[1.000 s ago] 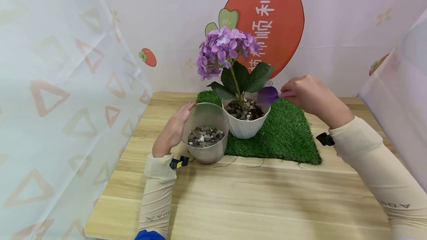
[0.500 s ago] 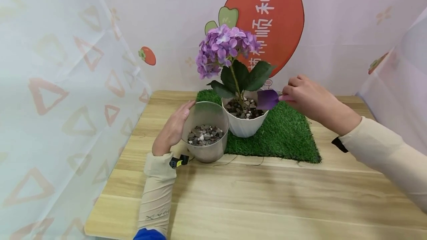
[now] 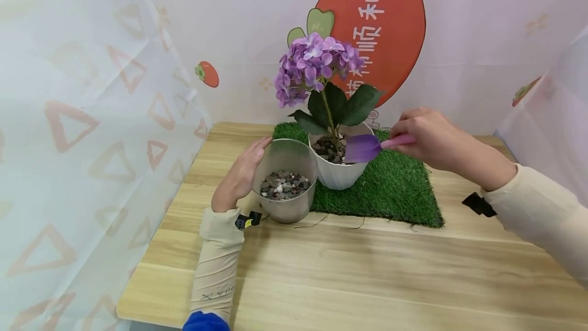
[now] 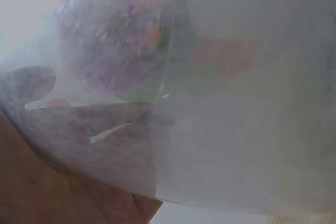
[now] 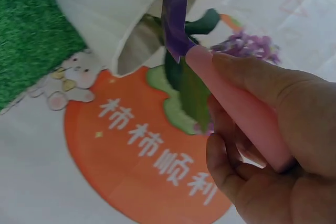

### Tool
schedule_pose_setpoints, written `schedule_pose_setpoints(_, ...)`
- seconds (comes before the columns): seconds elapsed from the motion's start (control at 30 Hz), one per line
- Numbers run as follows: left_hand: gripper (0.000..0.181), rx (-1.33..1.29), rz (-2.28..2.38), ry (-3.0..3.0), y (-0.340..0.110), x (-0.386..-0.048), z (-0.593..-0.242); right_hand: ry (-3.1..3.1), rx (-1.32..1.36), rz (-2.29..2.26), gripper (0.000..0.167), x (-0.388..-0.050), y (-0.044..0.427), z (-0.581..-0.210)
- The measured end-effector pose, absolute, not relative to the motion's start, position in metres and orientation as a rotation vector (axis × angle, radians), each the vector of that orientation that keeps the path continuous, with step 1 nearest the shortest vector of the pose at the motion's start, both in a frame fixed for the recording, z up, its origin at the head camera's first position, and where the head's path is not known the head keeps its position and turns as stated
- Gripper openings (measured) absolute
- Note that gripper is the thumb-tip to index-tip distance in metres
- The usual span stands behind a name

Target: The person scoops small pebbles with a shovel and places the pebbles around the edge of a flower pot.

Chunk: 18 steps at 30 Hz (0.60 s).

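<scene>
Gripping the trowel (image 3: 367,148) in the right hand (image 3: 424,134), closing thumb and curled fingers round its pink handle. Pointing the purple blade toward 9 o'clock and holding it at the 4 o'clock edge of the white pot (image 3: 340,176), partly covering the rim there in the head view. Being unable to tell a touch on that rim from a small gap, or to make out any load on the blade. Laying the left hand (image 3: 241,175) against the outer wall of the translucent tub (image 3: 287,212) at about 10 o'clock, stretching its fingers out nearly straight and clasping nothing; seeing them dimly through the cloudy wall in the left wrist view. Having the pot standing upright on the turf (image 3: 390,198), with a flower (image 3: 317,68) rising from it, leaning its purple head toward 11 o'clock above dark green leaves. Having the tub standing upright just beside the pot, at 8 o'clock from it, with grey, brown and white stones (image 3: 282,186) lying low inside. Wearing pale sleeves (image 3: 219,269) and a small black device (image 3: 248,220) at each wrist. Working over a wooden worktop (image 3: 367,275), facing a printed backdrop (image 3: 464,65) at 12 o'clock.
</scene>
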<state>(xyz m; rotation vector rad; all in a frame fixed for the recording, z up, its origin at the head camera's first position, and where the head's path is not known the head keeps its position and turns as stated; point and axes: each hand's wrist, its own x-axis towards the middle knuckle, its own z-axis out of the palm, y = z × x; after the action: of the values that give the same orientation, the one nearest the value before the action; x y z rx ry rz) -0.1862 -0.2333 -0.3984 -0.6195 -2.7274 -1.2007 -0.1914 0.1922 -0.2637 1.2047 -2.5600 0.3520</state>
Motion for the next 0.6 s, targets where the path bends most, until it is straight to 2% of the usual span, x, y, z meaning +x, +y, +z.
schedule_pose_setpoints(0.27, 0.065, -0.635, -1.186, -2.715, -0.233, -0.186, -0.397, -2.357, 1.374, 0.362, 0.017, -0.179, 0.165, -0.234)
schedule_pose_setpoints(0.6, 0.066, -0.637, -1.172, -2.73, -0.233, -0.187, -0.397, -2.553, 1.403, 0.33, 0.004, -0.173, 0.123, -0.208)
